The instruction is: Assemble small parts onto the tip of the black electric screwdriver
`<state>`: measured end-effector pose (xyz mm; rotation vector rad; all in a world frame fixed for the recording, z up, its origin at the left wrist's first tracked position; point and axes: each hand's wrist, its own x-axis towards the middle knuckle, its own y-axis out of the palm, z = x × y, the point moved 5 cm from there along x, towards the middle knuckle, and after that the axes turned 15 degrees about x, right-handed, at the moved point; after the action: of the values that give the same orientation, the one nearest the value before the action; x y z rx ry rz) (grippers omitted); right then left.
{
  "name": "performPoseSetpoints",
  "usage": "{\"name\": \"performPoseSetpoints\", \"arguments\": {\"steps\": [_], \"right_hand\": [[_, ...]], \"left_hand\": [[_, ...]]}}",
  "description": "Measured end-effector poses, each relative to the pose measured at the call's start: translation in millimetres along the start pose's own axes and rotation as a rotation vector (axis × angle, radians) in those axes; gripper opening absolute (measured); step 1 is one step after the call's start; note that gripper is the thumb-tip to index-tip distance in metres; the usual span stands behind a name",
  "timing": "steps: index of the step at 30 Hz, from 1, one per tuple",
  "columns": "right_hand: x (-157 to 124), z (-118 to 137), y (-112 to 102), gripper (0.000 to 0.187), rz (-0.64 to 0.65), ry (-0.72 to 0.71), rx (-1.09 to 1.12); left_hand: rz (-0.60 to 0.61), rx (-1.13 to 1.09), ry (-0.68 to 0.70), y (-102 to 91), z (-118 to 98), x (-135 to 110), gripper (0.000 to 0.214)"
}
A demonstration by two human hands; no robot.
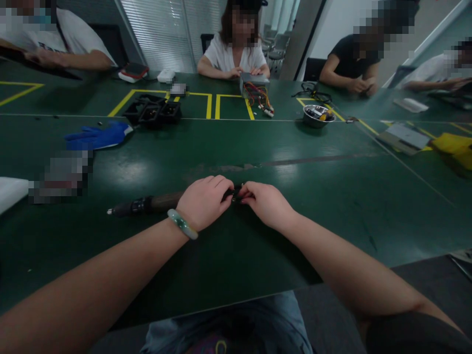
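Note:
My left hand (pixel 206 200) is curled over the end of a dark electric screwdriver (pixel 147 204) that lies on the green table (pixel 258 246), its tip pointing left. My right hand (pixel 266 202) is closed in a pinch right beside it. Both hands meet on a small black part (pixel 236 192) between the fingertips; what it is I cannot make out. A pale green bangle (pixel 182 224) sits on my left wrist.
A blue glove (pixel 98 137) and black trays (pixel 153 112) lie far left. A metal bowl (pixel 316 116) with small parts and a power supply with coloured wires (pixel 256 91) sit further back. Several other people sit round the table. A yellow object (pixel 453 147) lies right.

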<state>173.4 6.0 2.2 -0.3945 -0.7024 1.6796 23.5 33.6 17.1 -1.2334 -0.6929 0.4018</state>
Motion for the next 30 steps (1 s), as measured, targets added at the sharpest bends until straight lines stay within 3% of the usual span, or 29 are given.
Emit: {"name": "performPoseSetpoints", "arguments": {"steps": [4, 12, 25, 30], "right_hand": [[-0.4, -3.1, -1.2, 0.014, -0.054, 0.050, -0.014], [0.5, -2.3, -7.1, 0.009, -0.090, 0.001, -0.171], [2.7, -2.0, -4.5, 0.008, -0.090, -0.086, -0.094], [2.8, -6.0, -3.2, 0.008, -0.097, -0.038, 0.026]], "left_hand": [[-0.005, 0.003, -0.003, -1.1, 0.2, -0.3, 0.017], [-0.024, -0.005, -0.012, -2.4, 1.0, -1.6, 0.019], [-0.011, -0.024, -0.022, -1.4, 1.5, -1.8, 0.018], [-0.021, -0.024, -0.011, -1.9, 0.9, -2.0, 0.016]]}}
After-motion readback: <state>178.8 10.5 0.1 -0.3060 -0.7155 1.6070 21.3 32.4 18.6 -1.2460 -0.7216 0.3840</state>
